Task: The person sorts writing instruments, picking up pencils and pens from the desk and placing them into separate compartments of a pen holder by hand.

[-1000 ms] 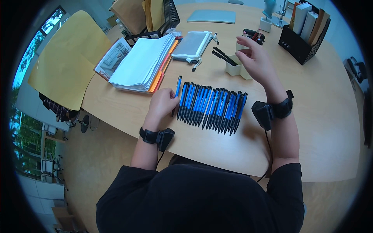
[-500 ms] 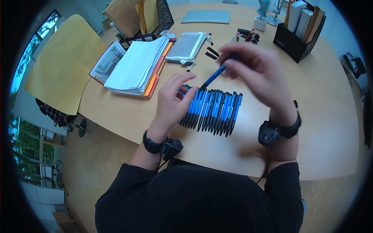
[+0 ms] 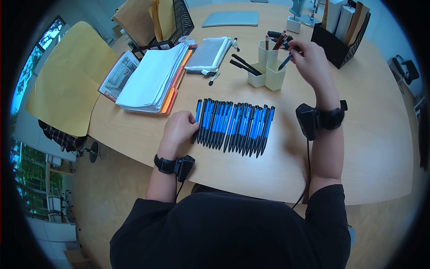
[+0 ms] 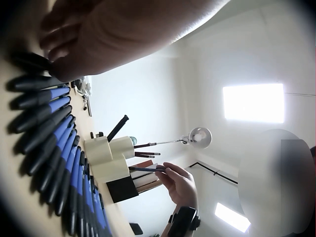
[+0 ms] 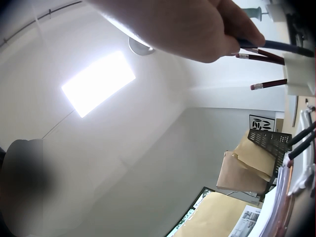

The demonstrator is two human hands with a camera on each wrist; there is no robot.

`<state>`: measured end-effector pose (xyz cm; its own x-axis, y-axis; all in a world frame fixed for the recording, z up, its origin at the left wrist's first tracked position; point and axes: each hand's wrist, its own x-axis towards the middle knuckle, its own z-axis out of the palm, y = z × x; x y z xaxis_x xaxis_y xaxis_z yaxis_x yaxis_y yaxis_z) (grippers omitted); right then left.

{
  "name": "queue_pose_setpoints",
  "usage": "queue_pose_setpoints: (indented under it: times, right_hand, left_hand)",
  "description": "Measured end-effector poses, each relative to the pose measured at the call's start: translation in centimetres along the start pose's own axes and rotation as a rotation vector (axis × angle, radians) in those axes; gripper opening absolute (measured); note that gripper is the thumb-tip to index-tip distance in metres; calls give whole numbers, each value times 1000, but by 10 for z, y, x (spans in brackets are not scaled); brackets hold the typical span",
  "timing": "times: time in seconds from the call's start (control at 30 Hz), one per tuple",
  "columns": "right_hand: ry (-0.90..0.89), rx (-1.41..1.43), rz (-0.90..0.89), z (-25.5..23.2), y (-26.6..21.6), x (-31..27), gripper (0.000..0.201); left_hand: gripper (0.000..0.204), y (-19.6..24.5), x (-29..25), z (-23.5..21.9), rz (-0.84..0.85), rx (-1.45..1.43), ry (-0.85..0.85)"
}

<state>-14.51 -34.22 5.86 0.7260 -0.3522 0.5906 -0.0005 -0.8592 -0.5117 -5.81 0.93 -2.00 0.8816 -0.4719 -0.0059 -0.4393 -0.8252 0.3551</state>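
Observation:
My right hand (image 3: pixel 310 62) pinches a blue pen (image 3: pixel 285 62) by its upper end, its tip slanting down over the front right cup of the cream pen holder (image 3: pixel 274 80). In the right wrist view the same pen (image 5: pixel 289 48) juts from my fingertips. My left hand (image 3: pixel 180 128) lies at the left end of a row of blue-and-black pens (image 3: pixel 235 123), fingers curled against the leftmost pen (image 3: pixel 198 112). In the left wrist view, the left hand (image 4: pixel 98 39) covers the end of that row. Two black pens (image 3: pixel 245 66) lean in the holder's left cup, and pencils (image 3: pixel 280 41) stand in the back one.
A paper stack (image 3: pixel 152 78) on orange folders and a zip pouch (image 3: pixel 208 54) lie left of the holder. Behind are a closed laptop (image 3: pixel 230 19) and a black file box (image 3: pixel 340 45). A cable (image 3: pixel 308 166) hangs from the right wrist camera.
Between the frames my hands met over the row, a blue pen appearing in the right. That hand has since moved with it to the holder, while the left returned to the row's left end.

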Motion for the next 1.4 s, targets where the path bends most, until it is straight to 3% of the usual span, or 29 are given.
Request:
queue_pose_setpoints:
  times: [0.13, 0.2, 0.3, 0.47, 0.53, 0.63, 0.7, 0.77, 0.87, 0.97, 1.03, 1.1, 1.17, 1.4]
  right_hand:
    - [-35, -37, -19, 2, 1, -4, 23]
    - [81, -163, -37, -5, -6, -7, 25]
    - [110, -30, -56, -18, -25, -10, 26]
    - [-102, 315, -178, -19, -76, -31, 28]
    - [-93, 292, -201, -10, -82, -37, 31]
    - [-125, 506, -352, 11, -127, -64, 35]
    - [-125, 536, -448, 19, -133, -69, 34]
    - [-128, 508, -426, 17, -129, -66, 34]
    - [-112, 438, -363, 6, -114, -52, 32]
    - [155, 253, -268, -7, -82, -32, 29]
    - [286, 152, -253, -14, -62, -20, 27]
    - [288, 111, -187, -16, -50, -13, 25]
    - [296, 48, -119, -8, -35, -7, 23]
    - [114, -2, -53, 16, -5, -1, 24]
  left_hand:
    - [19, -1, 6, -2, -42, 170, -67]
    - [20, -5, 8, -1, -43, 174, -71]
    - [20, -6, 7, -2, -4, 28, 52]
    - [20, 45, -12, -20, 231, -473, 167]
    - [18, 45, -12, -19, 275, -451, 175]
    - [15, 73, -28, -25, 532, -650, 234]
    - [16, 70, -28, -24, 551, -651, 227]
    - [17, 67, -24, -22, 562, -649, 224]
    - [19, 59, -17, -16, 491, -613, 322]
    - [16, 38, -6, -12, 184, -439, 216]
    - [17, 14, 6, 0, 163, -333, 180]
    - [18, 7, 10, 4, 143, -227, 142]
    - [19, 6, 9, 6, 83, -128, -14]
    - [22, -1, 14, 8, 19, -112, -21]
